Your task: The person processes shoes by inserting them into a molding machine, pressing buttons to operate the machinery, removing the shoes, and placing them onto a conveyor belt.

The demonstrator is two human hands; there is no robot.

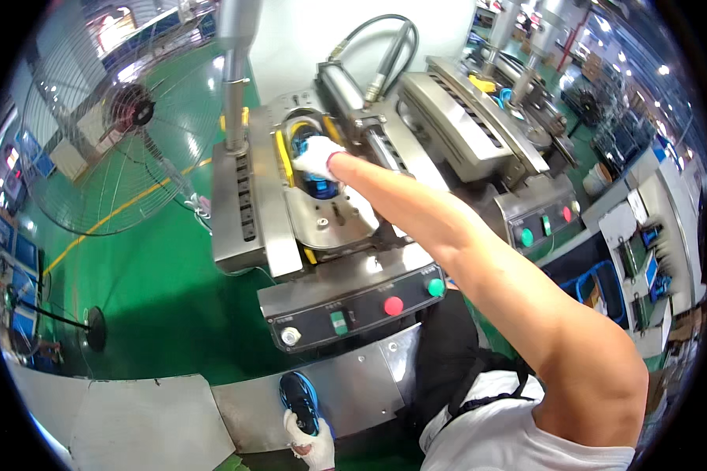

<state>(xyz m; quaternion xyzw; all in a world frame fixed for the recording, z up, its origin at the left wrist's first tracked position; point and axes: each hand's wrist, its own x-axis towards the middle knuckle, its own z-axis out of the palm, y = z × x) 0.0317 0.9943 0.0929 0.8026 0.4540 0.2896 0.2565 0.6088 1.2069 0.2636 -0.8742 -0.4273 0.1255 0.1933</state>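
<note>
My right arm stretches across the front of a metal pressing machine (pixel 338 275). My white-gloved right hand (pixel 320 157) is closed on a blue and black shoe (pixel 320 188), which sits in the machine's holder between yellow side pads. The hand covers the shoe's middle. Low in the view, my gloved left hand (pixel 313 446) grips one end of a dark shoe with bright blue edges (pixel 300 396). That shoe is over a metal shelf (pixel 357 392) in front of the machine.
Red (pixel 393 306) and green (pixel 435 288) buttons line the machine's front panel. A second similar machine (pixel 463 125) stands to the right. Leftward is a large wire-guarded fan (pixel 133 106) on green floor. A rack with shoes (pixel 652 267) is at far right.
</note>
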